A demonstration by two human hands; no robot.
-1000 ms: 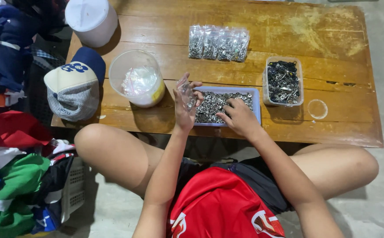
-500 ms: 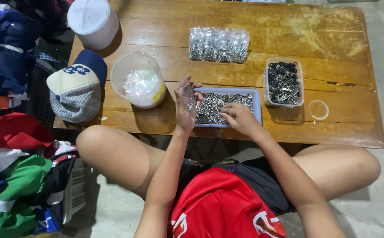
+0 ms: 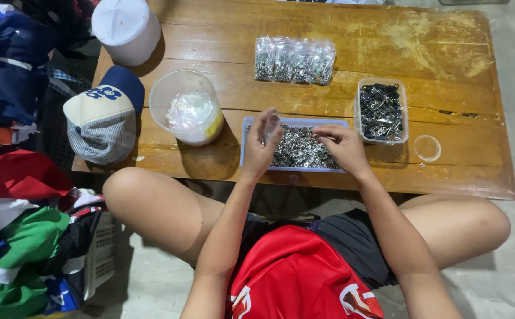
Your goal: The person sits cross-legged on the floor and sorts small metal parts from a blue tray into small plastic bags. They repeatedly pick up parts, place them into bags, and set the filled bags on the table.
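Left hand [image 3: 261, 143] pinching small clear bag [image 3: 273, 126], right hand [image 3: 341, 143] curled, fingertips down in blue tray [image 3: 244, 142] of small metal parts at desk's [image 3: 352, 41] near edge; clear box [image 3: 380, 110] just beside.

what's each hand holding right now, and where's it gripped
The left hand pinches a small clear bag by its upper edge above the tray. The right hand rests on the small metal parts; whether it grips one cannot be told.

Tray [image 3: 251, 127] w/ metal bits centre-front; tub [image 3: 175, 88] left, box [image 3: 361, 112] right, bags [image 3: 295, 59] behind.
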